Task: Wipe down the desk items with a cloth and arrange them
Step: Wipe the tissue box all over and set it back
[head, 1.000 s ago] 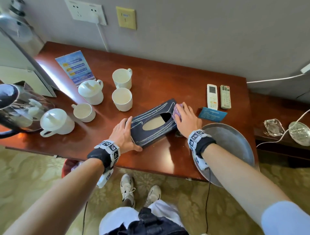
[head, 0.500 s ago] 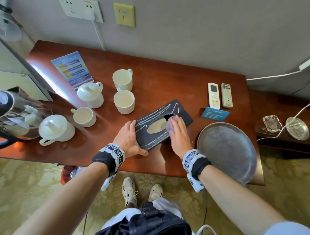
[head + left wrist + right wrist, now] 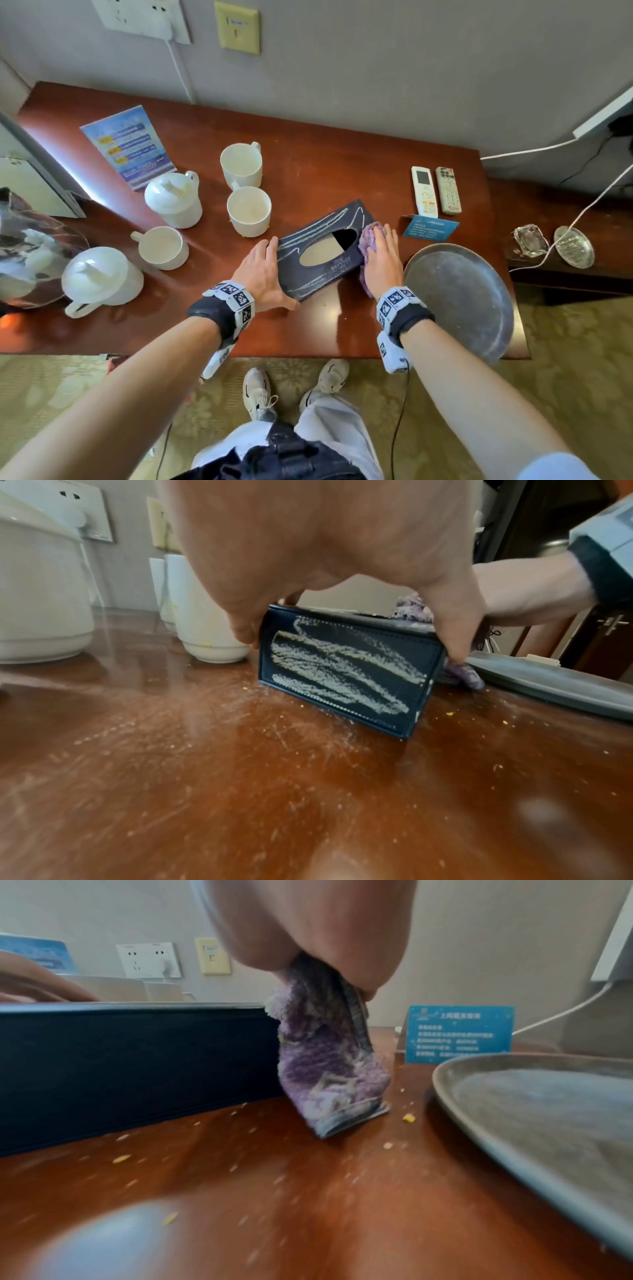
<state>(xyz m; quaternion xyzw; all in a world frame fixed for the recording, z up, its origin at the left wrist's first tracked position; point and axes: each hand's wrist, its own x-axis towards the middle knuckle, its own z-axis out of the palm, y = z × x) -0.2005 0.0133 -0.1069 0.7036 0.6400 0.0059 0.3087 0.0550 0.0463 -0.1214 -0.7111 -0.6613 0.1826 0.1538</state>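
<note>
- The tissue box (image 3: pixel 322 250), dark with pale chalky streaks, sits flat on the desk (image 3: pixel 325 178) pretty much in the middle, turned at an angle.
- Left hand (image 3: pixel 262 274) is clamped on the near-left end of the box: thumb down one side, fingers on the other, so it's gripping the box and holding it steady.
- Right hand (image 3: pixel 382 262) is at the right end of the box, fingers pretty much straight, pressing a purple cloth (image 3: pixel 371 236) flat against that end. The wrist view shows the cloth (image 3: pixel 329 1064) hanging down from under the palm with its lower edge touching the desk.
- Lots of yellowish crumbs (image 3: pixel 407 1118) and dusty smears on the wood around the box.
- Just right of the box there's a round metal tray (image 3: pixel 459 294), hanging a bit over the front edge of the desk.
- Behind the tray, right of the box: a small blue card (image 3: pixel 430 226) standing up, and beyond it two remotes (image 3: pixel 436 190) side by side.
- Left of the box: two open white mugs (image 3: pixel 245 186) one behind the other, a shallower cup (image 3: pixel 161 246), and two lidded white mugs (image 3: pixel 137 240).
- Further back-left of the box stands a blue sign (image 3: pixel 128 145); a shiny kettle (image 3: pixel 30 253) is at the far left edge.
</note>
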